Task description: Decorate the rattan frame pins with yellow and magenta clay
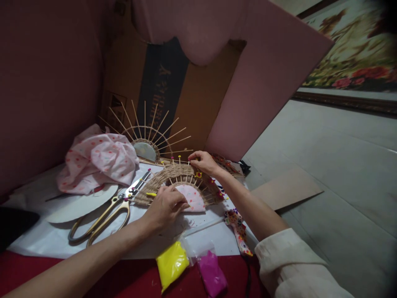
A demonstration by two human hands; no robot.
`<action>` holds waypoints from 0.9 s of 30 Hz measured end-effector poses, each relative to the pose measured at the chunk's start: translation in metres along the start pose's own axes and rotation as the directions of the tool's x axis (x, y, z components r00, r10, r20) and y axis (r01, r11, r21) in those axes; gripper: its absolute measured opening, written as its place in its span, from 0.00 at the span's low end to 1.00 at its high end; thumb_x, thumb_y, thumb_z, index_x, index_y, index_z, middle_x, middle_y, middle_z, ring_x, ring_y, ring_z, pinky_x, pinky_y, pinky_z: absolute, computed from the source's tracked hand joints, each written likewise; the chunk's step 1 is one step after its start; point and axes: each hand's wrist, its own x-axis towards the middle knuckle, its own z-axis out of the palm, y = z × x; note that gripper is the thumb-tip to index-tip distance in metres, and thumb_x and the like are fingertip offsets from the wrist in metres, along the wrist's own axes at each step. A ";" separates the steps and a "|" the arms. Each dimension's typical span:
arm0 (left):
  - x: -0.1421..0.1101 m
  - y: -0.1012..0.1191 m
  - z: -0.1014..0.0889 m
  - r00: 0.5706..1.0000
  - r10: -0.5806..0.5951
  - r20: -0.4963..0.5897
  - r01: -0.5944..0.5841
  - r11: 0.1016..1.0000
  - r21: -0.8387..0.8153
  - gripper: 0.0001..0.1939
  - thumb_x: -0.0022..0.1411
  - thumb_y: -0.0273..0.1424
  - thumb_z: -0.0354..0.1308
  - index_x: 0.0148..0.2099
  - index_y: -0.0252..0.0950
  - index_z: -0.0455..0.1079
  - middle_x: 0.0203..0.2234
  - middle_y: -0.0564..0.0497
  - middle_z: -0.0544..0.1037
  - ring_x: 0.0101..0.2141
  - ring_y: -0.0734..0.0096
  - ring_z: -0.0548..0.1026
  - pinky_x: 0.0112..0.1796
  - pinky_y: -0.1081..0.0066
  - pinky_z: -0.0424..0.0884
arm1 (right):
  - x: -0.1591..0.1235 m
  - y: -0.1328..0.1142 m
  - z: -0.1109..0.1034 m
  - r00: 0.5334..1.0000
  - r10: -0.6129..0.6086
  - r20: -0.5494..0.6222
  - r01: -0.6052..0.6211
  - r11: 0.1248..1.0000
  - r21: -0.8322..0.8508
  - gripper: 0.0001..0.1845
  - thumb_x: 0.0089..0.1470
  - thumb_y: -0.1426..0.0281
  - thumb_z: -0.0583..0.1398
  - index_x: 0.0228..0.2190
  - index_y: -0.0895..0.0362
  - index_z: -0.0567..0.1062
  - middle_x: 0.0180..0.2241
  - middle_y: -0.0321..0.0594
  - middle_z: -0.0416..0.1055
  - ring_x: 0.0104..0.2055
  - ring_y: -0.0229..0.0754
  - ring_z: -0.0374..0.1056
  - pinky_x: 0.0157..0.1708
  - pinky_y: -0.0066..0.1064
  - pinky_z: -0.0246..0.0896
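Observation:
A half-round woven fan of brown cord and thin sticks lies on white sheeting, with small coloured balls on its stick ends. A pink dotted half disc forms its centre. My right hand pinches a stick tip with a magenta ball at the fan's upper edge. Over the lower middle rests my left hand, fingers curled together beside the half disc; what they hold, if anything, is hidden. A small yellow piece shows just left of that hand. Red and yellow flower shapes sit on the fan's right side.
Gold-handled scissors lie open at the left, by a pale disc and crumpled dotted cloth. Yellow and magenta packets lie in front. Another stick fan leans against the cardboard box behind.

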 end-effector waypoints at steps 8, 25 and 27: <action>0.000 0.002 -0.001 1.000 0.003 0.000 -0.003 1.000 -0.007 0.06 0.59 0.27 0.57 0.30 0.34 0.73 0.28 0.48 0.75 0.35 0.60 0.70 0.38 0.60 0.60 | 0.002 0.002 0.003 1.000 0.007 -0.018 -0.007 1.000 -0.011 0.06 0.49 0.74 0.61 0.29 0.58 0.79 0.31 0.39 0.78 0.34 0.38 0.72 0.37 0.26 0.64; 0.000 0.002 0.000 1.000 -0.014 0.013 0.014 1.000 -0.005 0.06 0.59 0.29 0.56 0.31 0.35 0.73 0.28 0.48 0.74 0.35 0.61 0.70 0.38 0.60 0.59 | 0.000 -0.001 0.001 0.996 -0.078 -0.045 0.073 0.992 -0.101 0.08 0.48 0.76 0.60 0.29 0.56 0.80 0.33 0.39 0.78 0.38 0.40 0.72 0.43 0.29 0.63; 0.000 0.002 0.000 1.000 -0.010 0.009 0.010 1.000 -0.007 0.06 0.59 0.29 0.56 0.31 0.35 0.73 0.29 0.48 0.74 0.35 0.60 0.70 0.38 0.60 0.59 | 0.000 -0.001 0.001 0.995 -0.083 -0.053 0.077 0.992 -0.099 0.08 0.48 0.76 0.60 0.29 0.56 0.80 0.33 0.39 0.78 0.38 0.40 0.72 0.43 0.30 0.63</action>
